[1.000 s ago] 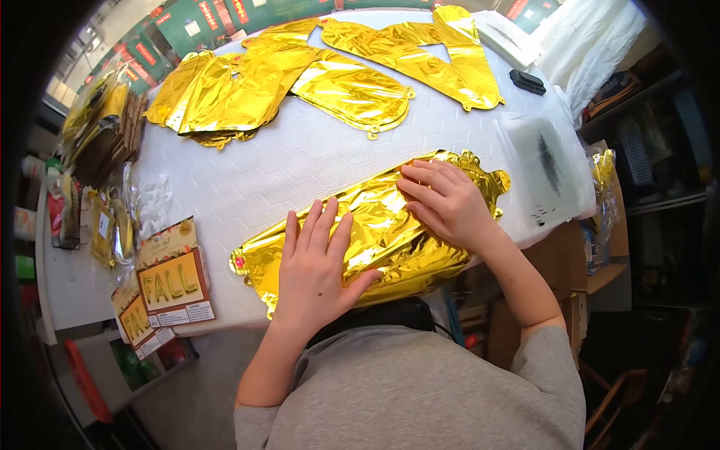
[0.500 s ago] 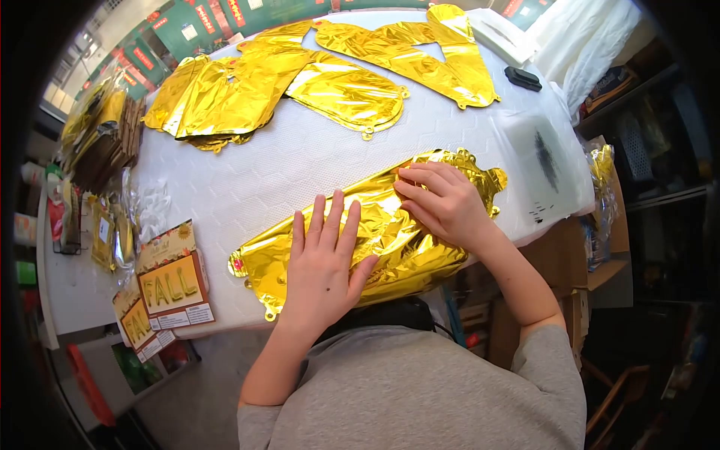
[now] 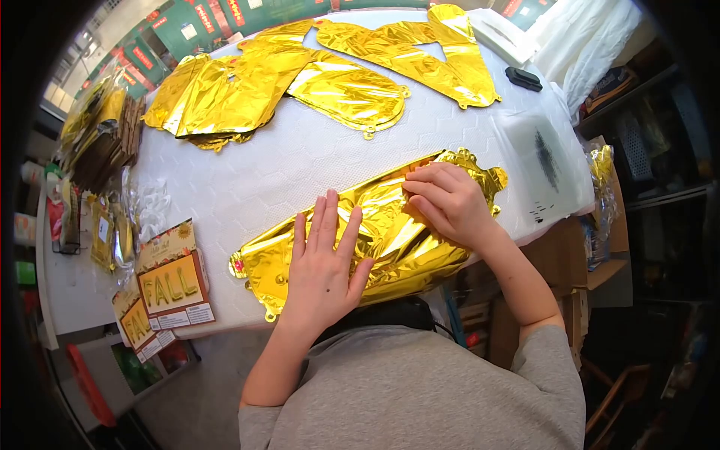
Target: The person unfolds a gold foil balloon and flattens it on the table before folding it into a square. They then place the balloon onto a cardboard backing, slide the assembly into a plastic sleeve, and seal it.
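Observation:
A flat, uninflated gold foil balloon (image 3: 394, 232) lies folded and creased across the near side of the table. My left hand (image 3: 322, 274) rests on it with the palm down and the fingers stretched out. Toward the balloon's right end, the bent fingers of my right hand (image 3: 450, 202) pinch a bit of its foil near the far edge. Small tabs stick out at both ends of the balloon. Further back lie more flat gold foil balloons (image 3: 232, 94), one of them an A-shaped foil balloon (image 3: 409, 52).
Printed FALL cards (image 3: 172, 281) lie at the table's left front edge. A stack of packaged cards (image 3: 101, 139) stands on the left. A clear plastic bag (image 3: 540, 169) lies at the right, below a black object (image 3: 523, 79). Cardboard boxes (image 3: 536, 300) stand beneath the right side.
The fingertips of my right hand have drawn together and shifted slightly right on the foil. My left hand stays nearly in place, its fingers a little closer together.

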The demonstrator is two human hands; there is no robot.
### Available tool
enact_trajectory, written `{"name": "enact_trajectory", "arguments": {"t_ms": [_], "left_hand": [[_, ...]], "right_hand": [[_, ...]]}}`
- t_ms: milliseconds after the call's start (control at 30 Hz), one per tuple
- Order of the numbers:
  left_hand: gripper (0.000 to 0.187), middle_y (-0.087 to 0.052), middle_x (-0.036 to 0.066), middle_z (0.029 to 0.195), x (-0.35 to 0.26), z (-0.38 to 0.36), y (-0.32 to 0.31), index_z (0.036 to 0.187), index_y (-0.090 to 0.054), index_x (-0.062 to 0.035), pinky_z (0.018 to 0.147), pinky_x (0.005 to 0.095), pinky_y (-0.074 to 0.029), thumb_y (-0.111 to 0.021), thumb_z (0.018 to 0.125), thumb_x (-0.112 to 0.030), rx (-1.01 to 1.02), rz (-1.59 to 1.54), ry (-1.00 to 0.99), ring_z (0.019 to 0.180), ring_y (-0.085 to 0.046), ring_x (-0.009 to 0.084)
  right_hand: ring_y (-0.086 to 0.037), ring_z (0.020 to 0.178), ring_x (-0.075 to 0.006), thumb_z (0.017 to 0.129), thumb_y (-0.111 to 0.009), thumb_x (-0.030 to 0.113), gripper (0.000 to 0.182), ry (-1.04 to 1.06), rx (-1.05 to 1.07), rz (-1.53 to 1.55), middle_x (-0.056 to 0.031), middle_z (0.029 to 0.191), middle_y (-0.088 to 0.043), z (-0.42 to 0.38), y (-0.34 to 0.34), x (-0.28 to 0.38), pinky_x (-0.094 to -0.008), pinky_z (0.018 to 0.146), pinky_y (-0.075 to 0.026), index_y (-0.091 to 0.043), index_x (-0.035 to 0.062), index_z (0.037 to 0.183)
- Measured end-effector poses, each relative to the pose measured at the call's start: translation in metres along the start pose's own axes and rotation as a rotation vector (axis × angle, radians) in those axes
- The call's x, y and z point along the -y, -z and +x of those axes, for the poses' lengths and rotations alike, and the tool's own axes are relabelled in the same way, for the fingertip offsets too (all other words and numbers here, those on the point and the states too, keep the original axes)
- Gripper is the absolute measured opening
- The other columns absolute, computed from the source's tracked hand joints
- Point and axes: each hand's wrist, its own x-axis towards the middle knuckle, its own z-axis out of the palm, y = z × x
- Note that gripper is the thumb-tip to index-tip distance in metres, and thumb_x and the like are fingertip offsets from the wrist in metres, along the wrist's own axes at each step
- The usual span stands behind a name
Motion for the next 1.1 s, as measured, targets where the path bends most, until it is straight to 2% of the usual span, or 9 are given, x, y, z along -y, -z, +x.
{"name": "enact_trajectory", "arguments": {"t_ms": [133,267,367,433,467,533,633,867,1100], "left_hand": [[0.075,-0.028,0.031,0.169,0.002,-0.001,-0.001,0.162,-0.041,-0.0047,0.129,0.0603,-0.015,-0.065,0.099,-0.038,-0.001,0.013,-0.008,0.159,-0.026,0.0431],[0.072,-0.028,0.028,0.171,0.003,-0.002,-0.002,0.163,-0.041,-0.0087,0.13,0.0579,-0.014,-0.062,0.1,-0.038,-0.007,0.017,0.003,0.16,-0.026,0.0425],[0.073,-0.029,0.029,0.17,0.002,-0.002,-0.004,0.163,-0.041,-0.0071,0.129,0.0595,-0.015,-0.062,0.1,-0.039,-0.012,0.029,-0.005,0.16,-0.026,0.0423],[0.074,-0.03,0.031,0.169,0.003,-0.001,-0.005,0.162,-0.041,-0.0053,0.128,0.061,-0.016,-0.063,0.1,-0.039,-0.014,0.035,-0.014,0.159,-0.026,0.0424],[0.074,-0.03,0.031,0.169,0.003,-0.001,-0.005,0.162,-0.042,-0.0053,0.128,0.0613,-0.016,-0.062,0.1,-0.039,-0.019,0.035,-0.017,0.16,-0.026,0.0423],[0.073,-0.03,0.031,0.168,0.004,-0.002,-0.006,0.162,-0.042,-0.0052,0.128,0.0616,-0.016,-0.062,0.1,-0.04,-0.021,0.036,-0.021,0.16,-0.026,0.0423],[0.074,-0.03,0.03,0.169,0.005,-0.002,-0.007,0.162,-0.041,-0.0054,0.128,0.0619,-0.016,-0.062,0.1,-0.039,-0.028,0.045,-0.027,0.16,-0.026,0.0424],[0.076,-0.028,0.03,0.17,0.004,-0.002,-0.004,0.163,-0.04,-0.006,0.128,0.0617,-0.016,-0.063,0.099,-0.039,-0.011,0.037,-0.019,0.16,-0.026,0.0426],[0.077,-0.027,0.031,0.17,0.004,-0.003,-0.004,0.163,-0.039,-0.0054,0.128,0.0618,-0.016,-0.064,0.098,-0.039,-0.012,0.046,-0.027,0.16,-0.025,0.0428]], "right_hand": [[-0.069,0.11,-0.0333,0.1,-0.063,0.015,0.023,-0.065,0.069,0.159,-0.011,0.114,-0.073,0.001,0.008,-0.005,-0.0456,0.099,-0.053,-0.075,0.002,0.115],[-0.068,0.111,-0.0341,0.102,-0.059,0.018,0.027,-0.117,0.163,0.19,-0.012,0.115,-0.072,0.01,0.021,0.002,-0.0473,0.104,-0.051,-0.075,0.0021,0.118],[-0.065,0.122,-0.0363,0.103,-0.058,0.02,0.031,-0.137,0.2,0.02,-0.0147,0.127,-0.07,0.016,0.017,0.02,-0.0498,0.112,-0.047,-0.072,0.0032,0.126],[-0.056,0.139,-0.0378,0.104,-0.06,0.028,0.045,-0.011,0.144,-0.018,-0.0179,0.146,-0.061,0.023,0.001,0.038,-0.0517,0.12,-0.04,-0.062,0.0028,0.142],[-0.056,0.139,-0.0378,0.104,-0.06,0.028,0.045,-0.014,0.143,-0.018,-0.0179,0.146,-0.061,0.024,-0.007,0.046,-0.0517,0.12,-0.04,-0.062,0.0028,0.142],[-0.045,0.15,-0.0381,0.104,-0.062,0.035,0.062,0.048,0.236,0.008,-0.0199,0.16,-0.05,0.023,-0.024,0.058,-0.0519,0.125,-0.034,-0.048,0.0001,0.154],[-0.043,0.152,-0.0381,0.103,-0.062,0.04,0.071,0.003,0.263,-0.006,-0.0219,0.162,-0.046,0.019,-0.034,0.061,-0.0506,0.127,-0.031,-0.044,-0.0036,0.156],[-0.042,0.152,-0.0393,0.105,-0.059,0.03,0.064,-0.199,0.271,-0.166,-0.0254,0.162,-0.045,-0.002,-0.01,0.032,-0.0485,0.127,-0.03,-0.042,-0.005,0.156],[-0.041,0.153,-0.0394,0.11,-0.051,0.03,0.061,-0.315,0.237,-0.266,-0.0243,0.163,-0.044,-0.019,0.009,-0.007,-0.0479,0.128,-0.028,-0.039,-0.0031,0.159]]}}
